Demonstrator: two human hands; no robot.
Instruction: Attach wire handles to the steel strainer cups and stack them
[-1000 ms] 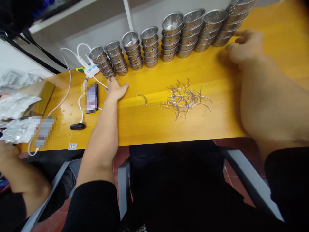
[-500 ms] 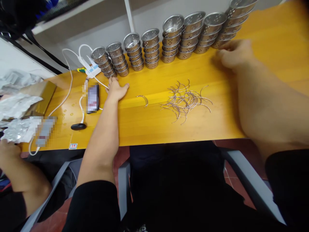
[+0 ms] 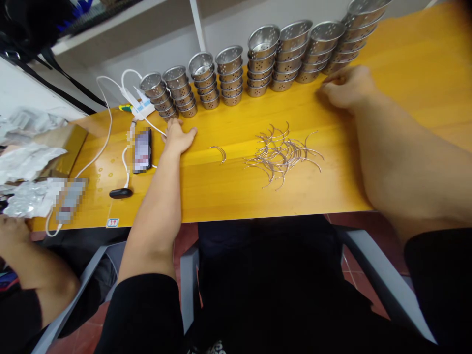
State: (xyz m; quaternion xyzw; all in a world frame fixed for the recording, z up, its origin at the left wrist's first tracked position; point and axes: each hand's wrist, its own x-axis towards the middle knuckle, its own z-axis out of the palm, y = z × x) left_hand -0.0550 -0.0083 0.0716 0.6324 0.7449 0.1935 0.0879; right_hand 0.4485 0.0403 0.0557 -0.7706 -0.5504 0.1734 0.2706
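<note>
My left hand rests on the table, fingers spread and thumb out, its fingertips at the base of the leftmost stack of perforated metal cups. It holds nothing. My right hand is by the foot of the rightmost cup stack. Its fingers point left with the thumb below them, and nothing shows in them; contact with the cups cannot be made out. Between the hands lies a loose pile of thin curved metal wires. A few more curved wires lie apart on the left.
Several other cup stacks run along the back of the yellow table. To the left are a phone, white cables, a power strip, a small black device and bagged goods. Another person's arm is at far left.
My right hand has shifted slightly left, toward the foot of the rightmost stack. My left hand, the cups and the wires stay as they were.
</note>
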